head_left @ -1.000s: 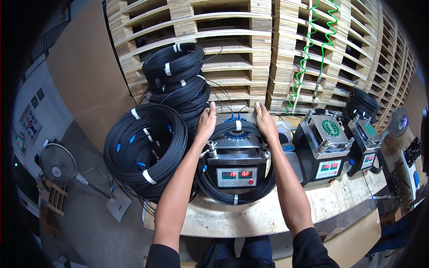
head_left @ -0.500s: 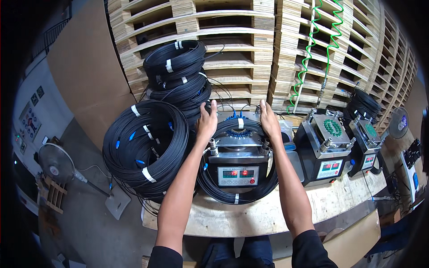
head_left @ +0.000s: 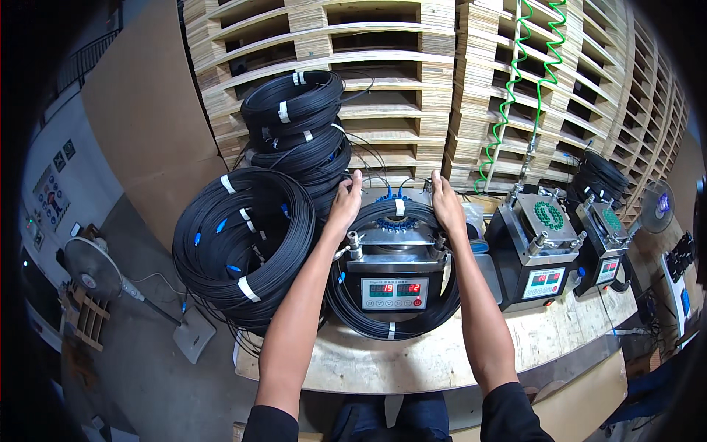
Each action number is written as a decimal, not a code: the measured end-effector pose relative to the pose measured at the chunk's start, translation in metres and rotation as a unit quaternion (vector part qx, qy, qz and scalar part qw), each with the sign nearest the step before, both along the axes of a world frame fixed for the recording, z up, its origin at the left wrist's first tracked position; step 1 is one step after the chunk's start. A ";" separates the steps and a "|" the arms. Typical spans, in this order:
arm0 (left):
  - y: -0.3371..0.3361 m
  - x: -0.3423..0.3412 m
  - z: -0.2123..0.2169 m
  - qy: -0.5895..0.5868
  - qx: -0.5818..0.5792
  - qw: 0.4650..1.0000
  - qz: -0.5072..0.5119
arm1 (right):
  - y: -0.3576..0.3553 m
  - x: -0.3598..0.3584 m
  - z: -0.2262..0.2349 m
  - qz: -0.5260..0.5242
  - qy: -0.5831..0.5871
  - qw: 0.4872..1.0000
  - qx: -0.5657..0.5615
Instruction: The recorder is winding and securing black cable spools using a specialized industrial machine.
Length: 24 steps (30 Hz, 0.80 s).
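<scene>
A metal-topped machine (head_left: 395, 253) with a red lit display (head_left: 395, 292) stands in front of me. Around it lies a coil of black cable (head_left: 392, 331), bound with white tape, its upper part crossing the ring of blue connectors (head_left: 396, 223) on top. My left hand (head_left: 345, 207) is closed at the machine's far left corner, thumb side up. At the far right corner my right hand (head_left: 447, 206) mirrors it, also closed. What the fingers hold there is hidden. Two metal knobs (head_left: 353, 240) stand at the near corners, apart from my hands.
Large black cable coils (head_left: 243, 247) are stacked on the left. Two similar machines (head_left: 541, 239) with green rings stand to the right on the wooden table (head_left: 353, 372). Wooden pallets (head_left: 375, 62) rise behind, with green coiled hoses (head_left: 508, 96) hanging down. A fan (head_left: 96, 261) stands at left.
The right-hand readout on the near machine's display shows a different figure. Both hands stay at the far corners. The whole view has shifted slightly.
</scene>
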<state>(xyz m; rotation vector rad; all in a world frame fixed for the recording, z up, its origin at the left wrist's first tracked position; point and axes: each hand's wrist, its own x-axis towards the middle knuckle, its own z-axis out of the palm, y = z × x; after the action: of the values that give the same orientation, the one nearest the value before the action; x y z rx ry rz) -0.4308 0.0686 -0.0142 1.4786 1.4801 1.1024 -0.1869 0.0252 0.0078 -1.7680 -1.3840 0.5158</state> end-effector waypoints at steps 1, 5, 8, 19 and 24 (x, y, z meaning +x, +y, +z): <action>-0.003 0.001 0.002 0.018 0.008 1.000 0.008 | 0.007 0.003 -0.007 0.000 0.000 1.000 -0.001; -0.011 0.010 0.011 0.017 0.018 0.999 0.021 | 0.021 0.016 -0.024 0.032 0.018 0.999 0.035; -0.021 0.014 0.017 0.014 0.014 0.998 0.052 | 0.022 0.015 -0.028 0.046 0.036 0.997 0.057; -0.008 0.014 0.011 0.014 -0.005 1.000 0.005 | 0.019 0.018 -0.025 0.041 0.020 0.998 0.045; -0.006 0.008 0.005 0.066 0.024 0.997 0.031 | 0.008 0.006 -0.012 0.026 0.010 1.000 -0.008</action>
<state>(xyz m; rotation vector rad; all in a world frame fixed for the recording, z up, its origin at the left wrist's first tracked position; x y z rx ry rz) -0.4232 0.0623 -0.0090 1.5751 1.6099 1.1006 -0.1811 0.0336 -0.0039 -1.7386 -1.4192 0.5710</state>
